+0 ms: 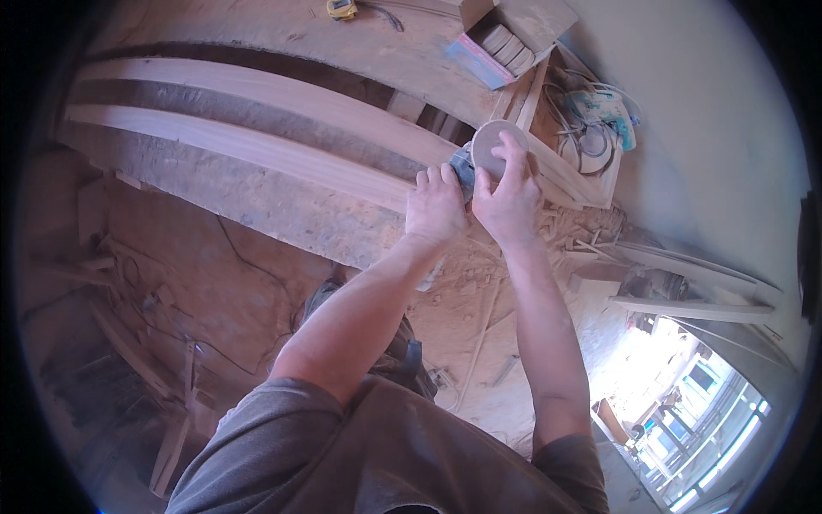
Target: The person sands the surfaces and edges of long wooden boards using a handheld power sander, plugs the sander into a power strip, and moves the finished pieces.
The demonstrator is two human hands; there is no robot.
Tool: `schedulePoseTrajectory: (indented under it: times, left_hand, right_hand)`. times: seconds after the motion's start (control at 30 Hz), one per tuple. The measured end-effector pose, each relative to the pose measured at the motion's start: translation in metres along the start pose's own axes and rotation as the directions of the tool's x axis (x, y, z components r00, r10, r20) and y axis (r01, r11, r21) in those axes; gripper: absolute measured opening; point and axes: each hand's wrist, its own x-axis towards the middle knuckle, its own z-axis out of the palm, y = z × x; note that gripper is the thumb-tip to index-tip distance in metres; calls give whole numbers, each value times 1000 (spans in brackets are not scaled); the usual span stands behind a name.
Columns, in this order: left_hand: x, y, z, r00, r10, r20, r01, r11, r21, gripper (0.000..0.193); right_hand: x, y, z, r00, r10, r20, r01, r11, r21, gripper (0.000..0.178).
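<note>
My left hand (pixel 437 204) is wrapped round the dark body of a sander (pixel 463 174), at the right end of the workbench. The sander is tilted so that its round face points toward me. A round tan sanding disc (pixel 489 137) lies against that face. My right hand (pixel 511 201) grips the disc, with the thumb at its lower edge and a finger across its front. Most of the sander is hidden behind my hands and the disc. Two long pale wooden boards (pixel 257 92) (pixel 257 147) run side by side leftward from my hands.
The dusty workbench (pixel 282 201) carries the boards. An open cardboard box (pixel 485 62) with stacked discs stands at the back right. Beside it, a wooden tray (pixel 610 190) holds a teal power tool (pixel 604 110) and cables. A yellow tool (pixel 342 9) lies at the far edge. Offcuts and cords litter the floor.
</note>
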Motion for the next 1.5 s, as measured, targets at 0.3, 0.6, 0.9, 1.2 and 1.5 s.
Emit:
schedulePoseTrajectory:
  times: [0.3,0.6,0.9,1.2,1.5]
  left_hand:
    - [0,-3,4,1000,4,-21,-4,1000,-10,51]
    - [-2,-2,-1,999,24,-23,-24,1000,-8,51]
    - [-2,-2,-1,1000,5,-17,-6,1000,-25,51]
    - [-2,-1,1,999,-8,-32,7,1000,-21,47]
    - [-4,-3,0,1000,-9,-13,8,998,-55,52]
  right_hand:
    - [4,2,-2,992,-124,27,125,990,-69,64]
    - [3,4,-6,992,-118,47,121,990,-72,64]
    - [4,-6,-6,979,-192,64,200,965,-170,56]
    - [6,6,-2,904,-377,203,424,853,-304,38]
    - [10,9,-1,911,-356,206,409,842,-352,29]
